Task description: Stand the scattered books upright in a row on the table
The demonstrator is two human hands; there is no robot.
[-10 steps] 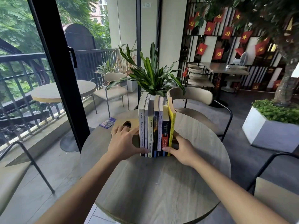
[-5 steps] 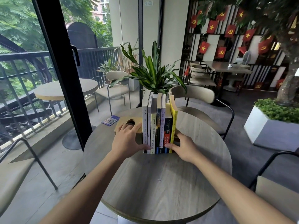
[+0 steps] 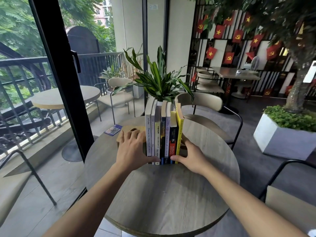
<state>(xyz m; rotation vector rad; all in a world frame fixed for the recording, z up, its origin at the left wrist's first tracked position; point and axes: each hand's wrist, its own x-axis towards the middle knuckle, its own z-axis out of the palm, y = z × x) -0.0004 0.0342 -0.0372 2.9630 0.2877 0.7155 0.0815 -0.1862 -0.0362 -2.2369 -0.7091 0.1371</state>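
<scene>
Several books [image 3: 163, 134] stand upright in a tight row near the middle of the round grey table [image 3: 164, 194], spines facing me. The leftmost is white, the rightmost yellow. My left hand [image 3: 132, 151] presses flat against the left side of the row, thumb across the bottom of the spines. On the right side, my right hand [image 3: 189, 155] presses against the yellow book, its thumb at the base of the spines. Both hands squeeze the row between them. A wooden bookend [image 3: 130, 131] lies under and behind my left hand.
A blue QR card [image 3: 113, 130] lies at the table's far left edge. A potted plant [image 3: 159, 79] and a beige chair [image 3: 201, 101] stand behind the books. A black door frame [image 3: 59, 79] runs along the left, a white planter [image 3: 280, 135] at right, another chair [image 3: 290, 202] near right.
The hands and books stay in the same grip. The row looks slightly straighter and tighter than one second ago; the view shifted a little.
</scene>
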